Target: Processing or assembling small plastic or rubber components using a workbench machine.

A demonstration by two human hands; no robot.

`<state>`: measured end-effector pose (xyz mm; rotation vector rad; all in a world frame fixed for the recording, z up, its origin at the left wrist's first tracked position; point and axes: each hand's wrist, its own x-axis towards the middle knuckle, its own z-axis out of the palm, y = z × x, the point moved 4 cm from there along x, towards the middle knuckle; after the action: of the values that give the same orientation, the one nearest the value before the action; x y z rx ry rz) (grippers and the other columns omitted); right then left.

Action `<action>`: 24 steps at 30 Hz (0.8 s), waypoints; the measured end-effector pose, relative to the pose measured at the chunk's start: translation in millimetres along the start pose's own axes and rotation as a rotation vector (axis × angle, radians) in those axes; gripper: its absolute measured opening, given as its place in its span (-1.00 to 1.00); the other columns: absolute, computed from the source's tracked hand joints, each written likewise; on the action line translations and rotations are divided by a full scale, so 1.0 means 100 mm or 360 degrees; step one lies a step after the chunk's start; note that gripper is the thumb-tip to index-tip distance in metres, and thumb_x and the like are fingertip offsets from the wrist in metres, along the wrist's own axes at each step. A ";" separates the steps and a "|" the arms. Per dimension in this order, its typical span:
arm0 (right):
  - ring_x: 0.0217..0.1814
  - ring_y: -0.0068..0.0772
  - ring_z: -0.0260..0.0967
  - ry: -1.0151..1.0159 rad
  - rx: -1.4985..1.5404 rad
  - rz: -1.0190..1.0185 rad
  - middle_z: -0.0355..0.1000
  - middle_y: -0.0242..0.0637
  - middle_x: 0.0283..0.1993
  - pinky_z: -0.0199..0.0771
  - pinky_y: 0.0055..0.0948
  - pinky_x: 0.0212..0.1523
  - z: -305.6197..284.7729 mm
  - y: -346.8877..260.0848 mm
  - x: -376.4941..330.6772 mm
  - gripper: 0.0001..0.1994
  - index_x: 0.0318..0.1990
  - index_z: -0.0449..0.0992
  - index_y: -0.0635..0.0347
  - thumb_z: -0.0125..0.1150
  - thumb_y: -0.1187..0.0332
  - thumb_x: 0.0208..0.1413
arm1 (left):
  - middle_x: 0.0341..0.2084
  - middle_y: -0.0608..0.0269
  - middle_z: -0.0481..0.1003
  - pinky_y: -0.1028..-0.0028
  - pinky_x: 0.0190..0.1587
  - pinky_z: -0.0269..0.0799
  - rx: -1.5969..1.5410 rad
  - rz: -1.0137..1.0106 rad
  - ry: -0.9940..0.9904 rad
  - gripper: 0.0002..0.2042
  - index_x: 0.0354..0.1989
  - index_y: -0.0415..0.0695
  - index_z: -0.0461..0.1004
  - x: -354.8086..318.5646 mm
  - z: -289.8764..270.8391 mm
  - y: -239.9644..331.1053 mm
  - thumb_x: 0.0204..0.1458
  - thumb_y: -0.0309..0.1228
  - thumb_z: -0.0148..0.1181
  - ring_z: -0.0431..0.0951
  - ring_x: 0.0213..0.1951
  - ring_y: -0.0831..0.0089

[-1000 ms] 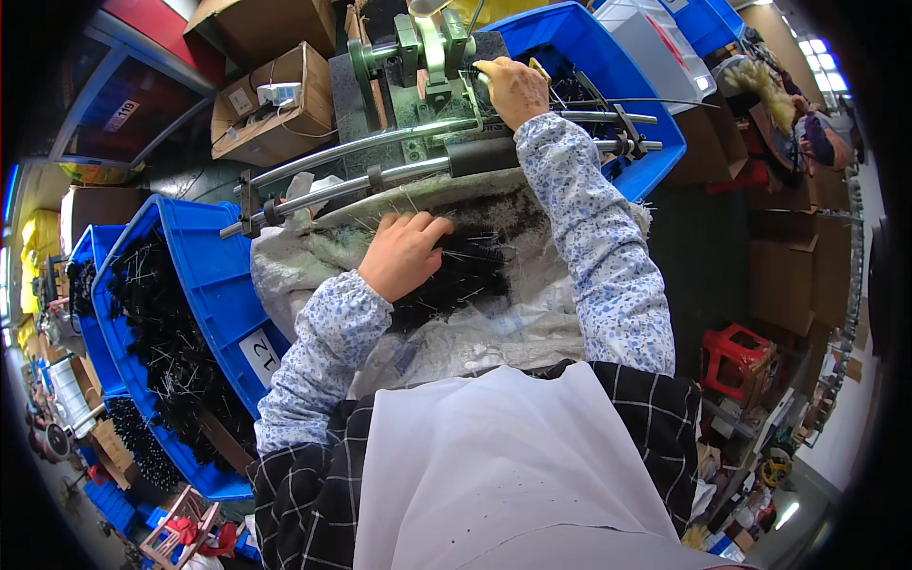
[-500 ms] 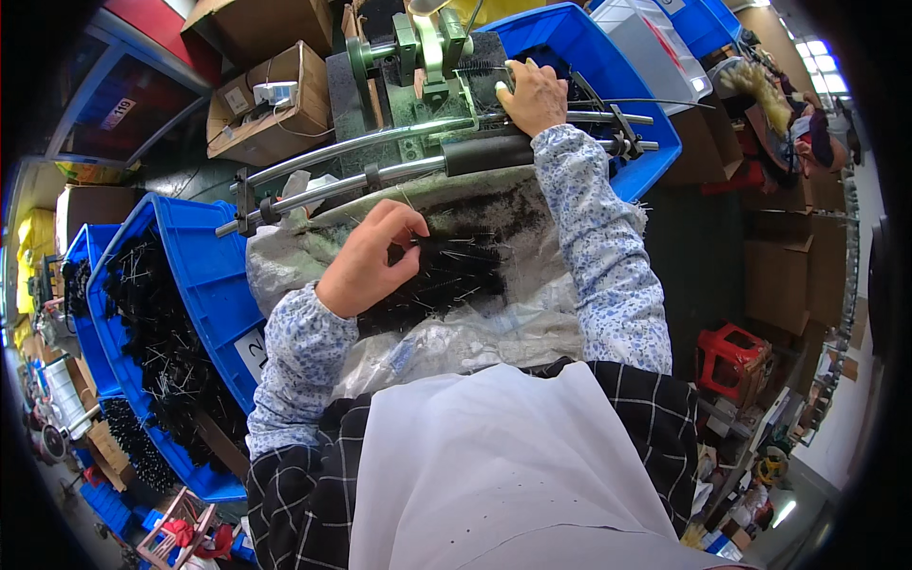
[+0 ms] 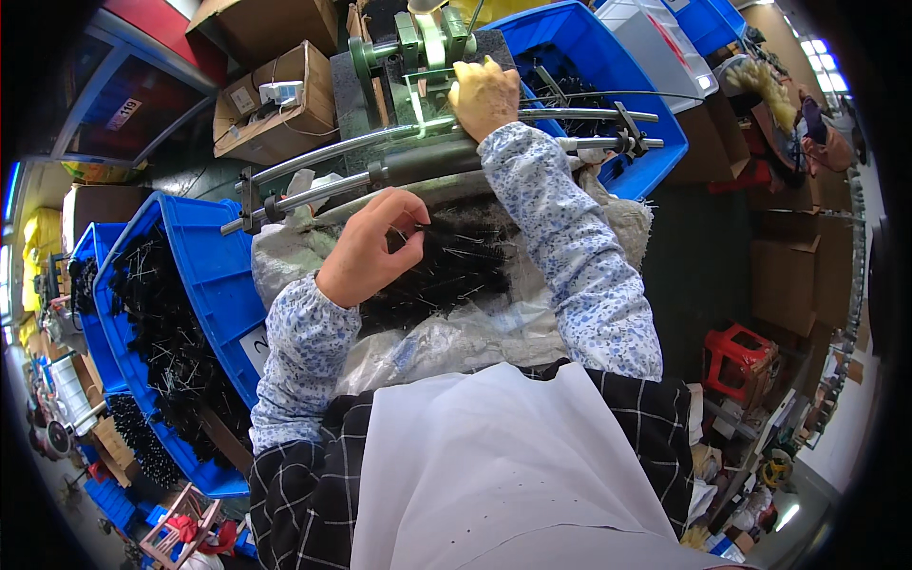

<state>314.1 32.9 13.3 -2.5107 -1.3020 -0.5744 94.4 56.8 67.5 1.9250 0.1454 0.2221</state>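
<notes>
L hand (image 3: pixel 370 252): fingers curled, thumb & index tips nearly meeting at edge of black wire-stem brushes (image 3: pixel 461 256). Can't tell if a stem is actually pinched; dark on dark there. Brushes = loose heap on pale woven sack (image 3: pixel 285 261), betw. person's body & metal rails (image 3: pixel 328 198). Stems lie approx. every which way.

R hand (image 3: pixel 486 100): curled, knuckles up, beyond rails at bench machine (image 3: pixel 408 43), fingertips near thin pale rod (image 3: pixel 432 74) below narrow pale band (image 3: pixel 433 40). Grip on rod: can't tell.

More brushes in blue bin, L side (image 3: pixel 214 266); 2nd blue bin (image 3: pixel 617 71) just R of machine, dark pieces in it.

Step (judgemt): L picks single pc. while R works at machine. Technique notes:
- L: take 1 stem by bare wire, not bristles; tease free sideways, since crossed stems prob. snag & drag neighbours.
- R: hold stem firm, square to band; fingertips well clear of any moving part.
- Sleeve cuffs (image 3: pixel 508 142) away from rails/machine.
- Eyes on R first; L can work by feel.
</notes>
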 end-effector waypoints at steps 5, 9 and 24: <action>-0.20 -0.18 0.38 0.0077 0.0073 0.0017 0.48 -0.27 -0.36 0.27 -0.17 -0.22 0.00 0.57 -0.06 -0.84 -0.36 0.50 0.08 0.13 0.31 -0.14 | -0.39 0.26 0.35 0.57 -0.34 0.36 -0.0008 0.0016 0.0132 -0.80 -0.31 -0.21 0.34 -0.07 -0.15 -0.07 -0.17 -0.64 0.09 0.48 -0.37 0.51; -0.17 -0.15 0.36 -0.0321 -0.0017 0.0172 0.47 -0.30 -0.24 0.31 -0.14 -0.14 -0.03 0.89 0.09 -0.77 -0.22 0.53 -0.03 0.07 0.23 -0.04 | -0.36 0.29 0.36 0.60 -0.35 0.35 -0.0090 -0.0099 0.0199 -0.79 -0.30 -0.19 0.33 -0.04 -0.19 -0.15 -0.15 -0.65 0.08 0.48 -0.35 0.54; -0.27 -0.15 0.43 -0.1091 0.1167 -0.0160 0.46 -0.09 -0.29 0.41 -0.26 -0.23 -0.93 -0.03 -0.62 -0.68 -0.03 0.37 0.16 0.02 0.23 0.10 | -0.28 0.33 0.28 0.58 -0.14 0.35 -0.0364 -0.0114 0.0356 -0.75 -0.20 -0.22 0.25 0.18 0.13 -0.26 -0.07 -0.70 0.02 0.40 -0.23 0.59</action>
<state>258.3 -46.9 68.2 -2.0435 -1.4764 0.7090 115.4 58.0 39.8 1.6617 0.3232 0.3893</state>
